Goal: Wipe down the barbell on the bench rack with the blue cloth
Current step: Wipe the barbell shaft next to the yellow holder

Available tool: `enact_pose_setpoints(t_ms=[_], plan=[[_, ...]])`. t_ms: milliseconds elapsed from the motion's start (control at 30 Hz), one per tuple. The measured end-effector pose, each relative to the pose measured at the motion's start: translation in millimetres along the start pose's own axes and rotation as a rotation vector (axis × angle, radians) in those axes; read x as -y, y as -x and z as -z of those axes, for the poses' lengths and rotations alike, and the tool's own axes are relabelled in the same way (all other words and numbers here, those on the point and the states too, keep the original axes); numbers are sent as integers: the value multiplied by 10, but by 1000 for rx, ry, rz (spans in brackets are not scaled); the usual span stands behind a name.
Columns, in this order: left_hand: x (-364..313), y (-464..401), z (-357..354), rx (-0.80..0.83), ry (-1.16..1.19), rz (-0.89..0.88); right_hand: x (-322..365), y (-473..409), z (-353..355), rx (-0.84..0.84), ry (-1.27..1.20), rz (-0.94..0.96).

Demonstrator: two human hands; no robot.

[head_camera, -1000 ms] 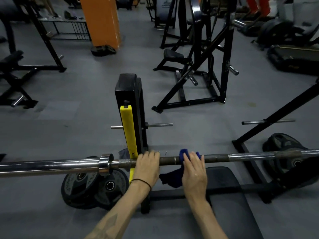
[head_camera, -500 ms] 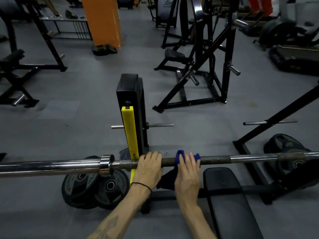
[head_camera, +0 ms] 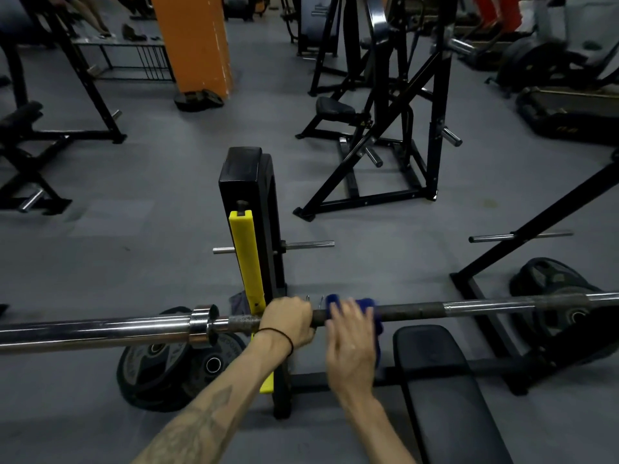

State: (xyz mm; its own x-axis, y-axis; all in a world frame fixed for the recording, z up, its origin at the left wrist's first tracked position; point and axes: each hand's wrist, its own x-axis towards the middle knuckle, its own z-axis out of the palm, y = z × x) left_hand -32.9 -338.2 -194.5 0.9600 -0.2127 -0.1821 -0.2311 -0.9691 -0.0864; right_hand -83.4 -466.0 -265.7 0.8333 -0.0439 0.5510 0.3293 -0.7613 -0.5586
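on barbell (head_camera: 469, 308): left hand (head_camera: 288, 321) grasps shaft, right hand (head_camera: 351, 343) clutches blue cloth (head_camera: 365, 304)

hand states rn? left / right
Left hand: closed, gripping the barbell beside the yellow upright.
Right hand: on the blue cloth over the bar; motion-blurred, grip cannot be told.

Grey gym floor (head_camera: 140, 262); orange pillar (head_camera: 196, 41); black machine frames (head_camera: 385, 128) behind.
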Motion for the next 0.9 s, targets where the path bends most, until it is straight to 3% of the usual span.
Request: enact_pose_setpoints(t_ms=[133, 200, 300, 400, 533, 633, 733, 800, 900], plan=[[-17, -31, 50, 30, 38, 3, -77, 19, 42, 175, 64, 265], [-43, 38, 2, -17, 50, 51, -299, -63, 194, 140, 145, 311], [-105, 166, -171, -129, 68, 63, -516, -129, 385, 7, 145, 150], [-199, 250, -323, -271, 93, 91, -233, -32, 161, -19, 66, -15], [-209, 242, -353, -453, 88, 56, 36, 103, 11, 193, 28, 219], [-168, 220, -325, -376, 115, 58, -322, -45, 249, 207, 201, 370], [-171, 206, -312, -295, 118, 47, -487, -61, 414, 71, 175, 132], [-169, 163, -296, -284, 114, 63, -243, -4, 278, 27, 92, -78], [-159, 77, -280, -272, 69, 71, 211, 114, 9, 141, -6, -87]])
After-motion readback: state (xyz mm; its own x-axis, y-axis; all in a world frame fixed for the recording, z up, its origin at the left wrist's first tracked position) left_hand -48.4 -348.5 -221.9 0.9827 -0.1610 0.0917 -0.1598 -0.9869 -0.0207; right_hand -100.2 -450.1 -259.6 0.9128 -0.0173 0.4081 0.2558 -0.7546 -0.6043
